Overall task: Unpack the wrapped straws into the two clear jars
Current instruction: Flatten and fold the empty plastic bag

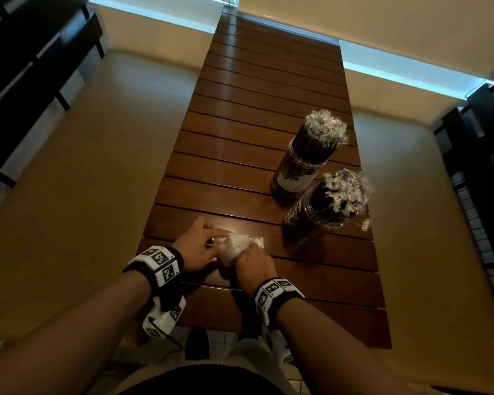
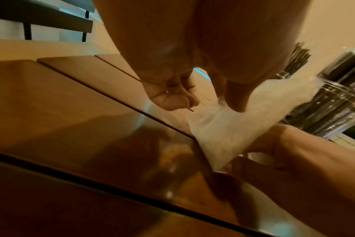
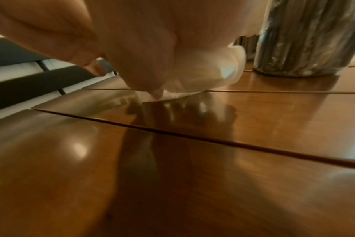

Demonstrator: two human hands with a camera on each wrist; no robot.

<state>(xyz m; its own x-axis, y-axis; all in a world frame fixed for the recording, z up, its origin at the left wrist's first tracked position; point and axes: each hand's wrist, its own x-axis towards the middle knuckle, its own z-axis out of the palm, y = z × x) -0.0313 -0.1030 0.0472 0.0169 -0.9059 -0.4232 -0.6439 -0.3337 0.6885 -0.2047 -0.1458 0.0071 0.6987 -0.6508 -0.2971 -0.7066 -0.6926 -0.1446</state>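
Two clear jars stand at the right of the slatted wooden table (image 1: 240, 155). The far jar (image 1: 298, 169) and the near jar (image 1: 311, 218) are each packed with black wrapped straws (image 1: 325, 129) whose crinkled wrapper ends stick out at the top. Near the front edge both hands hold a crumpled, emptied clear plastic bag (image 1: 238, 243) against the tabletop. My left hand (image 1: 216, 242) pinches its left end, with the thumb (image 2: 237, 97) on the bag (image 2: 223, 133). My right hand (image 1: 247, 253) has its fingers curled over the bag's right part (image 3: 215, 70). One jar (image 3: 304, 40) stands just beyond it.
The long table runs away from me, and pale floor lies on both sides. Dark slatted furniture (image 1: 26, 67) stands to the left and another dark piece (image 1: 485, 166) to the right. One straw wrapper end (image 1: 365, 225) hangs out over the near jar's rim.
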